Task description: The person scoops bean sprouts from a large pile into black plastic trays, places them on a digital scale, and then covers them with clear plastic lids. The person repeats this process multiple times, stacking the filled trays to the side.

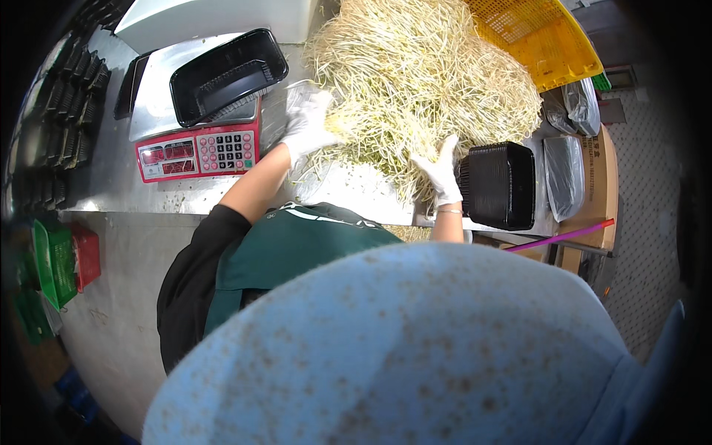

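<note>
A large loose heap of pale bean sprouts lies on the steel table. My left hand, in a white glove, is at the heap's left side, thumb and fingers apart against the strands. My right hand, also gloved, touches the heap's lower right with fingers apart. Just right of it stands a stack of black plastic trays. To the left, a single black tray rests tilted on a scale with a red keypad base.
More black trays are stacked at far left. A yellow crate is at back right, beside wrapped packs, a cardboard box and a purple rod. A white box sits behind the scale; green and red baskets are lower left.
</note>
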A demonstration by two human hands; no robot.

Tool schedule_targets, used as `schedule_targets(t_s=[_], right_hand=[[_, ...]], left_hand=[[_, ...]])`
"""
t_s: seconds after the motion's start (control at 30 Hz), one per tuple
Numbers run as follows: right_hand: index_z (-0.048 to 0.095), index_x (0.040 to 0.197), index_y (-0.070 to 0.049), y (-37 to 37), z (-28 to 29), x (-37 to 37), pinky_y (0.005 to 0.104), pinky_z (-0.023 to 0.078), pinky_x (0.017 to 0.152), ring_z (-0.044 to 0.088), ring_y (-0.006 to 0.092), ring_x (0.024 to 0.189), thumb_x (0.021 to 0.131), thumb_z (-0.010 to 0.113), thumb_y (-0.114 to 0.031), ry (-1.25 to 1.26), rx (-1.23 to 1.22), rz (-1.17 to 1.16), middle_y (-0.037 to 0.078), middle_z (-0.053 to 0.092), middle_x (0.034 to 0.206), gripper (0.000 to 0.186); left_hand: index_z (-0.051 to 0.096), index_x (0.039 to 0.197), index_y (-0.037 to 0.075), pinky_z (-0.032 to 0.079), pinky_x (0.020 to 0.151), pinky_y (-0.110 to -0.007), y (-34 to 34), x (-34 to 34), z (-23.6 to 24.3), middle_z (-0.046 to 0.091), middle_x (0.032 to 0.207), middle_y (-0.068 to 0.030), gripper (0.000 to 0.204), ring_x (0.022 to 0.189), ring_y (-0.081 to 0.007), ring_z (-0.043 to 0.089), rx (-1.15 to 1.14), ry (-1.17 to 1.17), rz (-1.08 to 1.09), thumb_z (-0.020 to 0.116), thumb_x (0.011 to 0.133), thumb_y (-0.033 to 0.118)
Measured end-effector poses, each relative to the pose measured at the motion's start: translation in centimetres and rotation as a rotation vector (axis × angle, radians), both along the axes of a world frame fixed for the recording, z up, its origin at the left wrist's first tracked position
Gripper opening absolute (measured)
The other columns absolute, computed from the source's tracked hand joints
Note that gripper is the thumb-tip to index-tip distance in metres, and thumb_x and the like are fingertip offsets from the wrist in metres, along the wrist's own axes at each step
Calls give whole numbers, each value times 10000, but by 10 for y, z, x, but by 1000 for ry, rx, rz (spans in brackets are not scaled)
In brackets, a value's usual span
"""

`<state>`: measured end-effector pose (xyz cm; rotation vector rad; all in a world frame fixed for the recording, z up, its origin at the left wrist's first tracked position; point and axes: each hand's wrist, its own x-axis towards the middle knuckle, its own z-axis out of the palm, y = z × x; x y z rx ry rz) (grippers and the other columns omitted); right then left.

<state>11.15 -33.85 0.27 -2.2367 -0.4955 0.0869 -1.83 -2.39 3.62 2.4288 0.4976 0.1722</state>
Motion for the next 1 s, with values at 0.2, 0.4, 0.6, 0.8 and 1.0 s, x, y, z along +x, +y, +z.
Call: schedule_targets(t_s=[0.2, 0.4, 0.6, 0.8, 1.0], right_hand=[[530, 1224, 22, 47, 78, 31, 258, 526, 852, 626, 169, 1034, 731, 701, 40, 487, 583, 101, 112, 627, 1172, 522], [495, 1273, 45, 97, 122, 28, 291, 496, 900, 620, 172, 1033, 794, 716, -79, 703, 334, 152, 140, 621, 1182, 542], [318, 1410, 48, 127, 77, 11, 305, 421, 994, 510, 208, 1178, 796, 741, -164, 762, 695, 95, 170, 521, 1302, 776], [440, 1331, 26, 130, 137, -2, 310, 444, 952, 566, 164, 1089, 820, 655, -40, 555, 698, 250, 97, 600, 1194, 559], [296, 1436, 20, 146, 140, -93, 331, 365, 1073, 439, 238, 1297, 785, 688, -87, 538, 722, 252, 146, 444, 1418, 768]], left_hand=[[620, 1155, -21, 494, 783, -248, -10, 71, -6, 685, 973, -99, 361, 894, -145, 630, -1162, -481, -278, 661, 828, 124], [600, 1174, -50, 497, 843, -276, 1, 95, 23, 672, 1092, -103, 380, 952, -131, 624, -1264, -126, -324, 681, 847, 126], [424, 1390, -1, 361, 1064, -304, -22, 101, 11, 523, 1358, -88, 586, 1255, -172, 478, -1434, -233, -155, 632, 903, 252], [348, 1426, 8, 378, 1045, -312, -43, 72, 107, 512, 1344, -79, 636, 1210, -166, 501, -1455, -431, -292, 635, 889, 193], [282, 1450, 17, 417, 1028, -315, -38, -10, 96, 495, 1354, -106, 625, 1216, -187, 504, -1581, -418, -302, 568, 895, 39]])
